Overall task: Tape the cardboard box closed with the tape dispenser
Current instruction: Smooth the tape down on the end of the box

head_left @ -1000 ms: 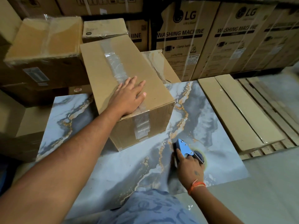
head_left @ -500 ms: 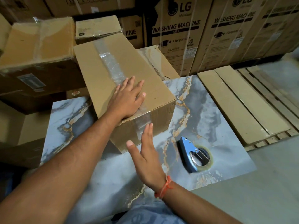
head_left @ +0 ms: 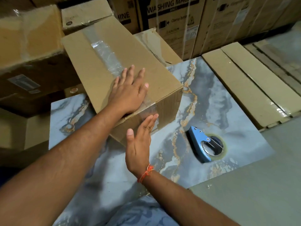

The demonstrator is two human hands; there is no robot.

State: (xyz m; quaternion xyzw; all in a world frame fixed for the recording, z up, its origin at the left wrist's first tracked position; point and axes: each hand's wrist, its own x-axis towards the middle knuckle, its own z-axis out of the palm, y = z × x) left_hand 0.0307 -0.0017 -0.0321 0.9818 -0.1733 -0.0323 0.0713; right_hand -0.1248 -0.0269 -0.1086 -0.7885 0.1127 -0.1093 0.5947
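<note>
A brown cardboard box (head_left: 143,66) sits on a marbled blue-grey tabletop (head_left: 210,101), with a strip of clear tape (head_left: 106,53) running along its top seam and down the near side. My left hand (head_left: 130,90) lies flat on the box top near the front edge, fingers spread over the tape. My right hand (head_left: 140,141) is held flat and upright, fingertips touching the taped near side of the box. The blue tape dispenser (head_left: 204,144) lies on the tabletop to the right of my right hand, untouched.
Other cardboard boxes (head_left: 31,39) crowd the left and back. Large printed washing-machine cartons (head_left: 184,20) stand behind. Flat cardboard packs (head_left: 244,79) lie on a wooden pallet at right. Grey floor (head_left: 260,193) shows at the lower right.
My right hand let go of the tape dispenser, left it on the tabletop, and moved left and up to the box's near side. My left hand stayed on the box top.
</note>
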